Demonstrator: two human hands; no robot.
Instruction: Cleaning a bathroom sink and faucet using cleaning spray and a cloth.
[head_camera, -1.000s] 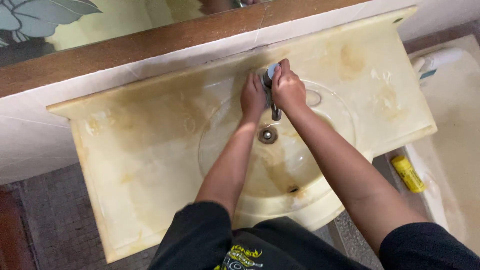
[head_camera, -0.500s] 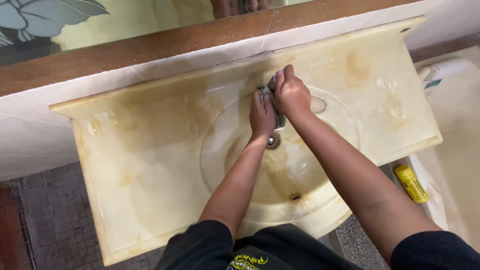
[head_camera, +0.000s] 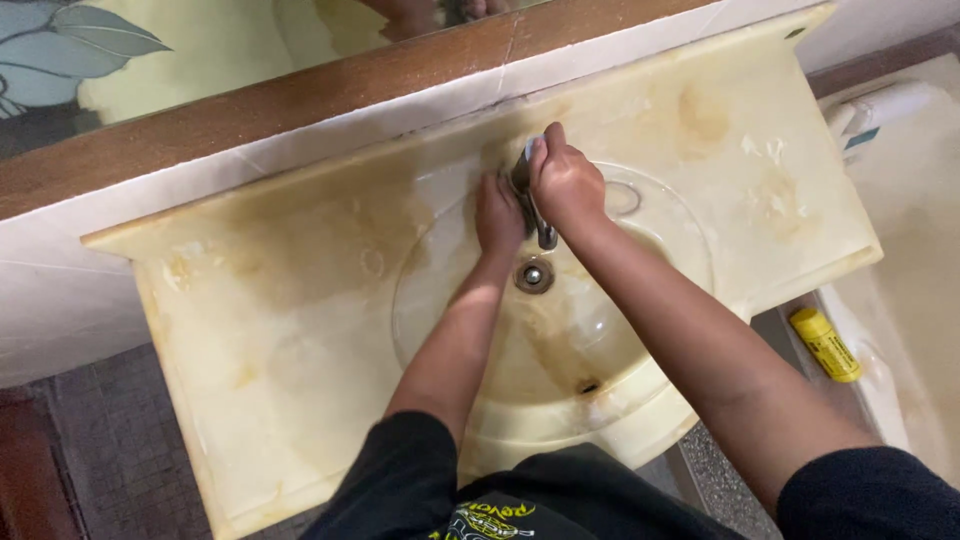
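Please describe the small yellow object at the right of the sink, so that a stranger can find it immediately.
Start at the stained cream vanity top with its round basin. Look past its right front corner, down to the narrow gap beside the pale bathtub rim. There lies a small yellow tube, the only bright yellow thing among pale surfaces.

Centre frame, the right hand (head_camera: 565, 185) grips the metal tap (head_camera: 530, 195); the left hand (head_camera: 498, 215) touches it, above the drain (head_camera: 534, 275) of the stained sink (head_camera: 300, 330).
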